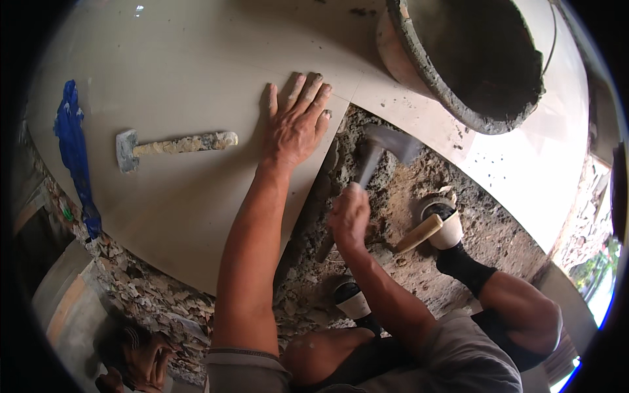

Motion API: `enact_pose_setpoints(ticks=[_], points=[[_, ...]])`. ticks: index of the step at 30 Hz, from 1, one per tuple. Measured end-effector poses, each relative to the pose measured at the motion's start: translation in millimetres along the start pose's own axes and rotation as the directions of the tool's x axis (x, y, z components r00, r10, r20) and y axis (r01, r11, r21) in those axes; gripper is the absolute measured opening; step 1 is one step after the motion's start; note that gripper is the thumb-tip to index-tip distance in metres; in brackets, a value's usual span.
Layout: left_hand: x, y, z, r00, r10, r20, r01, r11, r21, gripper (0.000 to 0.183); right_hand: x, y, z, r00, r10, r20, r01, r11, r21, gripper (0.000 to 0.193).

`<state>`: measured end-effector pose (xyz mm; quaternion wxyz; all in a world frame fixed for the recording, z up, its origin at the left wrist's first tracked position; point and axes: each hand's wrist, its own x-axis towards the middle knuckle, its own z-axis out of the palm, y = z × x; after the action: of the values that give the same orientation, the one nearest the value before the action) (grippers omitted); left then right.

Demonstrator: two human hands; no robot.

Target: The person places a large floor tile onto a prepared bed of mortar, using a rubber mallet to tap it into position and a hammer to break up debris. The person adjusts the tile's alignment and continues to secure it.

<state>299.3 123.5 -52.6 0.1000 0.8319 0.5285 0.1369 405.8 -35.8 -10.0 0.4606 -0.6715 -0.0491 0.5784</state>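
My left hand [298, 128] lies flat on a large pale tile [196, 216], fingers spread, near the tile's right edge. In my right hand [350, 213] is the handle of a hammer [368, 167]. Its head is smeared by motion and hangs over rough grey mortar [393, 183] in the gap beside the tile. Left of my left hand, a mallet [180, 144] with a mortar-crusted handle rests on the tile. A tool with a wooden handle [419, 234] sits by my right foot; its other end is hard to make out.
A bucket [429, 72] with a mortar-caked rim stands on the tiles at the upper right. Crumpled blue plastic [73, 150] lies at the far left. Broken rubble [151, 288] borders the tile's near edge. My feet are on the rough bed. Part of another person [141, 357] shows at lower left.
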Motion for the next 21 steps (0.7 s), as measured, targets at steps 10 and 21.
enact_pose_setpoints(ticks=[10,21], points=[[1.0,0.3,-0.2,1.0,-0.014,0.019,0.014,1.0,0.011,0.045,-4.9,1.4,3.3,0.999,-0.033,0.004,0.033,0.998,-0.048,0.034],[0.9,-1.4,1.3,1.0,0.006,-0.026,-0.007,0.999,-0.054,0.045,-6.4,-0.6,4.6,0.982,0.095,0.16,-0.091,0.995,-0.033,0.033]])
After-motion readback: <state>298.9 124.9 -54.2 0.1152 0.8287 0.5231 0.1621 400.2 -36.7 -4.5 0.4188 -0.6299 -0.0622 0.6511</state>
